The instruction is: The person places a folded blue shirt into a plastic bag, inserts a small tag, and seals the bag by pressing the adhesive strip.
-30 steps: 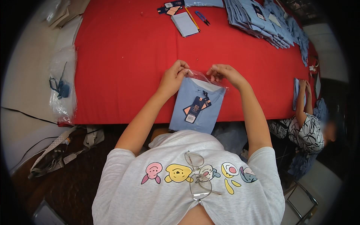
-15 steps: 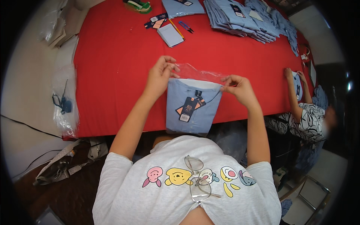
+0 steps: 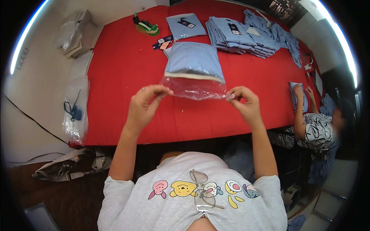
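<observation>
Folded shirt in bag on table

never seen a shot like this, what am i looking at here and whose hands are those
There is no machine here. The picture comes from a wide camera worn on a person's head, looking down, so the edges bend and you see their own grey shirt at the bottom.

The two arms reaching up from the bottom are that person's. The left hand and the right hand each pinch one corner of the open flap of a clear plastic bag. Inside the bag is a folded light blue shirt, lying on a red table.

Farther back lie a stack of folded blue shirts, another bagged shirt and some small tags. At the right edge, another person works on their own shirt.
</observation>
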{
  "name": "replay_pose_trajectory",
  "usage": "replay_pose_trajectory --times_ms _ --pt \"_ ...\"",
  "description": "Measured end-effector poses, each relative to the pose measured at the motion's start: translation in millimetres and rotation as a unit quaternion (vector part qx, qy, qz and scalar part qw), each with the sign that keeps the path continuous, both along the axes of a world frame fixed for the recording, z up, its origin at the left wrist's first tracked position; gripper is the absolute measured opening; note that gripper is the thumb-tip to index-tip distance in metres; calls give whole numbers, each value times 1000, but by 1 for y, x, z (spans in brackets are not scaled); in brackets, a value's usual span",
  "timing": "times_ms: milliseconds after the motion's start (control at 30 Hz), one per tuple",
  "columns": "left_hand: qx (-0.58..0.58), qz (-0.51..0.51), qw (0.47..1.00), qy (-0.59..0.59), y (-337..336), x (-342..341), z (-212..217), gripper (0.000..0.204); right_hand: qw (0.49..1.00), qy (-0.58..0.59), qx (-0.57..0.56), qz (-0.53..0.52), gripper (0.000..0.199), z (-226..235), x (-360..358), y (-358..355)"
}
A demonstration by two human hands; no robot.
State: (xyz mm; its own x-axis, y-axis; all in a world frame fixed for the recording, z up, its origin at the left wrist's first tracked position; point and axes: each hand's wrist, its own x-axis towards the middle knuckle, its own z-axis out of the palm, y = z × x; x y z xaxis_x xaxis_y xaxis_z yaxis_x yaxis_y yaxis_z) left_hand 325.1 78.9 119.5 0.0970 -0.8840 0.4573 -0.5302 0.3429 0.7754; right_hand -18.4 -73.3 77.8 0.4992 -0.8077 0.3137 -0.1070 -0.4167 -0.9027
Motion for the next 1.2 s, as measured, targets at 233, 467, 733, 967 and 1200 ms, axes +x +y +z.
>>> replay_pose_trajectory --times_ms 233,467,733,967,1200 --pt "359 -54 929 -75 52 -12 -125 18 978 174 107 -39 11 -143 -33 59" --pt "222 33 973 -57 -64 -19 -151 28 981 134 -25 -138 28 -124 35 -5" --pt "113 94 934 -327 -174 -43 -248 68 937 274 -167 -136 64 -192 149 -80" --pt "93 106 942 -305 -160 -29 -259 70 910 346 -192 -120 72 -216 144 -62" --pt "159 120 937 -287 -122 -55 -260 80 962 235 -111 -86 56 -192 114 -42"
